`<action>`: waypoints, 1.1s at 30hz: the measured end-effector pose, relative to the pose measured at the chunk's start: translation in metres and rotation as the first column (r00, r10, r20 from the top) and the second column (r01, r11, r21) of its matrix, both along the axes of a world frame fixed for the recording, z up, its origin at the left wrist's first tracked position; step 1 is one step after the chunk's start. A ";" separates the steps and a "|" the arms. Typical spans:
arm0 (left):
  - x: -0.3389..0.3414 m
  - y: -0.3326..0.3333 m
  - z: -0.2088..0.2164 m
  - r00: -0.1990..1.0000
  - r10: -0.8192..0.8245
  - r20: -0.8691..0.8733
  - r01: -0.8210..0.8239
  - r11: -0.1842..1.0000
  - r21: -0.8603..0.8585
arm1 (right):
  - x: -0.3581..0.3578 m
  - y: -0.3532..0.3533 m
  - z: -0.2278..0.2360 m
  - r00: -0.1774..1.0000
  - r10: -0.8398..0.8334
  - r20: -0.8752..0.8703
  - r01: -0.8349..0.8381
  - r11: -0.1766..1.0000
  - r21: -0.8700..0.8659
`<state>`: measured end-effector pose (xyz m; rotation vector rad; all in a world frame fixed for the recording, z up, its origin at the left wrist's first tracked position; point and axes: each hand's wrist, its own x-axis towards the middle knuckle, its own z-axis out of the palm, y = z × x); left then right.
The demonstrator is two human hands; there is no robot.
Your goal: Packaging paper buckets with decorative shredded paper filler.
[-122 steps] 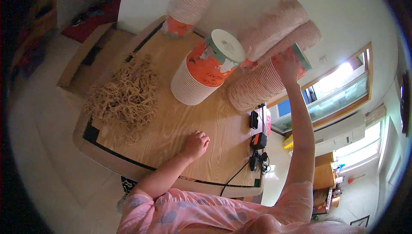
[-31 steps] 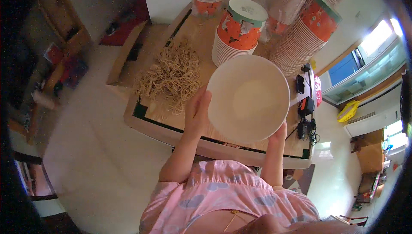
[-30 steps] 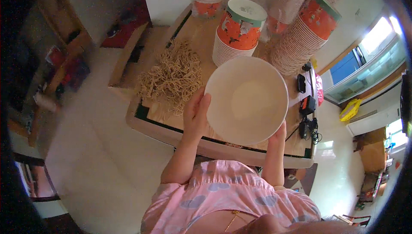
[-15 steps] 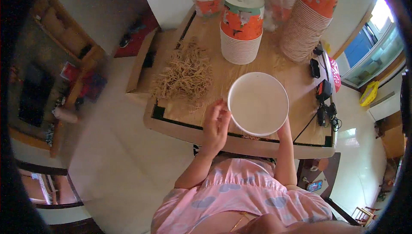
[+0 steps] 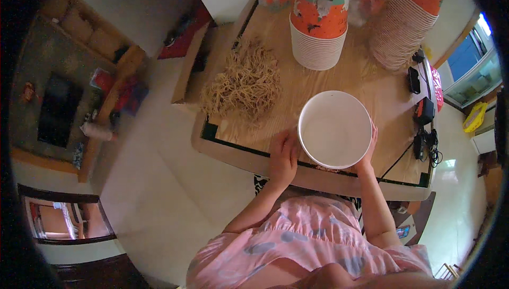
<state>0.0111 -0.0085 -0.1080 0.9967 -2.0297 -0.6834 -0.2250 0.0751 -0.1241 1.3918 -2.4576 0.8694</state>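
Head view: cup (image 5: 335, 130) sits between the two grips, over the near side of the surface (image 5: 352, 80), mouth tipped up at the wearer. Right grip (image 5: 368, 157) holds it, curled round the outer wall; side hold probably keeps rim and inside clear. Left grip (image 5: 284, 154) is just beside the opposite wall, fingers partly bent; can't tell if it's touching or how wide. Can't tell if cup base is down either.

Stack (image 5: 319, 26) beyond the grips, base up, likely for stability. String (image 5: 246, 82) piled beyond left grip, probably within easy reach.

Pose: both forearms come in low, elbows bent, hands straddling cup; right wrist roughly straight.
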 end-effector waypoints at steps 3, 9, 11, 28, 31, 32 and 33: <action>-0.001 0.004 -0.008 0.957 0.005 0.289 0.047 0.984 -0.174 | -0.001 -0.001 -0.001 1.000 0.019 -0.010 -0.019 0.999 0.038; 0.000 -0.005 -0.008 0.979 0.000 0.203 0.041 0.980 -0.195 | -0.002 -0.006 0.003 1.000 -0.003 0.008 0.003 0.999 0.041; 0.009 -0.012 -0.016 0.998 0.049 0.029 -0.049 0.999 0.012 | 0.002 -0.007 0.013 0.997 -0.015 0.079 0.013 1.000 0.022; 0.026 -0.125 0.037 0.958 0.116 0.263 -0.088 0.989 -0.118 | -0.002 -0.007 0.005 0.995 -0.068 0.068 0.068 0.998 0.010; 0.033 -0.147 0.089 0.994 0.055 0.090 -0.045 0.993 -0.111 | -0.003 -0.004 0.003 0.997 -0.063 0.044 0.061 0.998 0.030; 0.032 -0.148 0.109 0.997 0.067 0.032 -0.066 0.997 -0.035 | -0.004 -0.003 0.002 0.997 -0.063 0.035 0.061 0.997 0.047; 0.028 -0.145 0.134 0.997 0.070 -0.032 -0.067 0.994 0.092 | -0.003 -0.004 0.002 0.997 -0.064 0.037 0.063 0.997 0.041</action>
